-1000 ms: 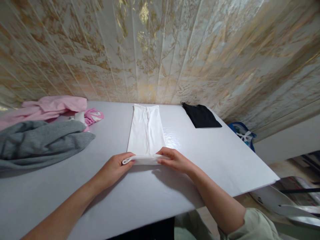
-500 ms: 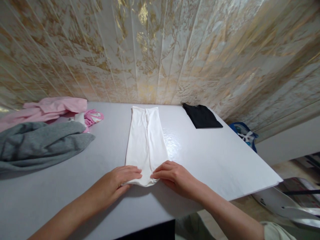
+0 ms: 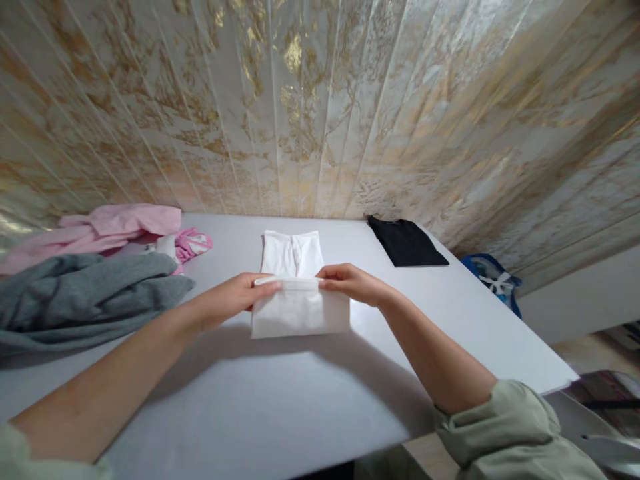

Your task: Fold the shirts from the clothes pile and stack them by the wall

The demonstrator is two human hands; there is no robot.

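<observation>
A white garment [image 3: 300, 313] lies lengthwise on the table, its near part lifted and turned back over the far part. What kind of garment it is I cannot tell. My left hand [image 3: 245, 292] pinches the left end of the raised edge, thumb on the near side. At the right end of that same edge, my right hand [image 3: 353, 283] grips the cloth between thumb and fingers. The garment's far end rests flat, with a lengthwise crease down its middle.
On the left of the white table [image 3: 260, 400] lie a grey garment [image 3: 85, 300], a pink garment [image 3: 125, 223] and a pink patterned cloth [image 3: 193, 243]. A folded black garment [image 3: 407, 241] is at the back right. Beyond the right edge sits a blue bag [image 3: 493, 280].
Both hands have lifted the near edge of the white garment and carried it away from me, doubling the cloth over. The view has shifted slightly.
</observation>
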